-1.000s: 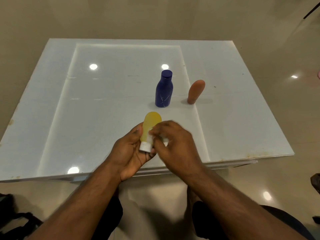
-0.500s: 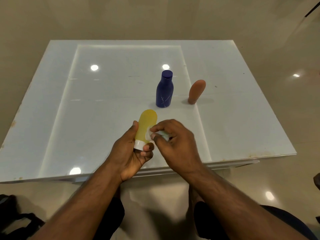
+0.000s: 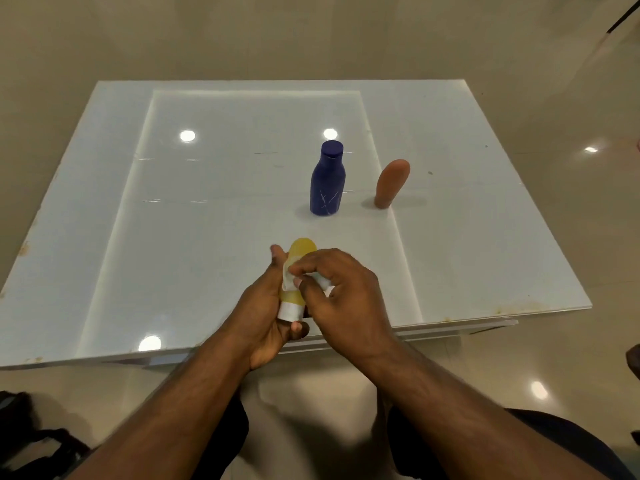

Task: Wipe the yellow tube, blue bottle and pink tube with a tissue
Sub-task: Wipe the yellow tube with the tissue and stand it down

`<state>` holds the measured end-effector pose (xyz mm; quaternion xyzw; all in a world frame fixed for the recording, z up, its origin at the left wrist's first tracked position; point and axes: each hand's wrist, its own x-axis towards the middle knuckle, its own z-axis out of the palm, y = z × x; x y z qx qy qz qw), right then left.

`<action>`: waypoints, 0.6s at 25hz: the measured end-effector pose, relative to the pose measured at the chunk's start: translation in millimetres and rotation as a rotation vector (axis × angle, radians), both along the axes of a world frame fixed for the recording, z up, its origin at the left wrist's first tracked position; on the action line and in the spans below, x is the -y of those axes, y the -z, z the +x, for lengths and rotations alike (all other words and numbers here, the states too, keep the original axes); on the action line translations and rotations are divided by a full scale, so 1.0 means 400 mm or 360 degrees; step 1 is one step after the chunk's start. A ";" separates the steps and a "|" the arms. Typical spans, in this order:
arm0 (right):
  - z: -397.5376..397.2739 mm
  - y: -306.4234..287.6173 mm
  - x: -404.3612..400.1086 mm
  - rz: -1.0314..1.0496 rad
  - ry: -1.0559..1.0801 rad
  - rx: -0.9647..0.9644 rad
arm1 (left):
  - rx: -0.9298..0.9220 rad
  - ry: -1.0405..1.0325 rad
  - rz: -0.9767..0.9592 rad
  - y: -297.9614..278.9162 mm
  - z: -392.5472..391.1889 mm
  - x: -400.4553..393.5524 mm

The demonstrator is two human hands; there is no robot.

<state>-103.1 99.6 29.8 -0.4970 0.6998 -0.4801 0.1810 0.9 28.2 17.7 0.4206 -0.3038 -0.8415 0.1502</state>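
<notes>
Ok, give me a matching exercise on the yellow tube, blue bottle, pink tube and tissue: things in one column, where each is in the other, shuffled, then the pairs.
Things:
1. yellow tube
2. blue bottle
3. pink tube
4. tissue

Places:
A. standing on the table, farthest right
B. pinched in the right hand, against the tube
C. held in the left hand, cap toward the person
D. standing on the table, just left of the pink tube

Pairs: 1-C, 2-D, 3-A, 4-B
</notes>
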 end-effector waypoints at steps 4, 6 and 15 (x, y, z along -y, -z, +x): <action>-0.070 0.002 0.019 0.0014 0.0193 -0.0071 | -0.0043 0.0041 0.0044 0.003 -0.003 -0.007; -0.071 0.002 0.015 0.0029 0.0222 -0.0114 | -0.0061 0.0024 0.0070 0.002 -0.001 -0.002; -0.069 0.011 0.012 0.0002 0.0171 -0.0208 | -0.0098 -0.0074 0.0261 0.006 0.003 0.009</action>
